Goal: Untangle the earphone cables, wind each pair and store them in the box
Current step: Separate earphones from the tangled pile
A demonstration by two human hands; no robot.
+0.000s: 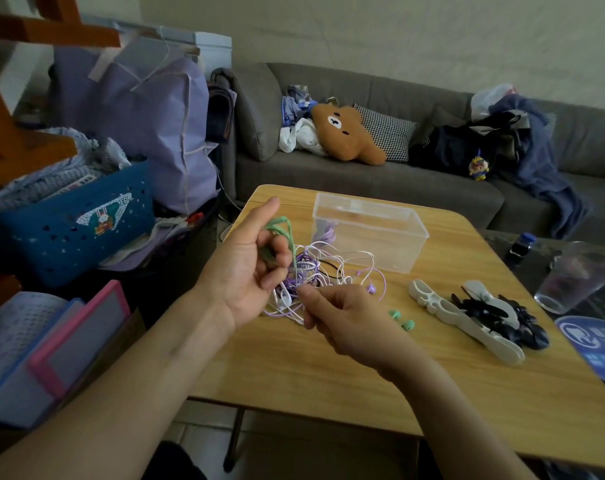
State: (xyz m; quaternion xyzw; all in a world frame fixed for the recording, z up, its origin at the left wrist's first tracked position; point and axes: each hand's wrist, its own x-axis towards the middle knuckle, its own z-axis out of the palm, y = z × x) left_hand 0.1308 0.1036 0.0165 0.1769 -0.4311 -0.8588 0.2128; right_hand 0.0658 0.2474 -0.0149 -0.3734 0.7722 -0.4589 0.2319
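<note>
A tangle of white, purple and black earphone cables (332,268) lies on the wooden table (329,375) in front of a clear plastic box (370,233), which holds a purple coil at its left end. My left hand (245,268) is raised above the tangle with a green cable (280,226) wound round its curled fingers. My right hand (342,313) pinches a strand at the tangle's near edge. Two green earbuds (401,318) lie on the table just right of my right hand.
White and black cable winders (481,313) lie on the table's right side. A clear cup (571,275) and a dark bottle (521,247) stand further right. A grey sofa (363,181) is behind the table, and a blue basket (76,223) and bags are at left.
</note>
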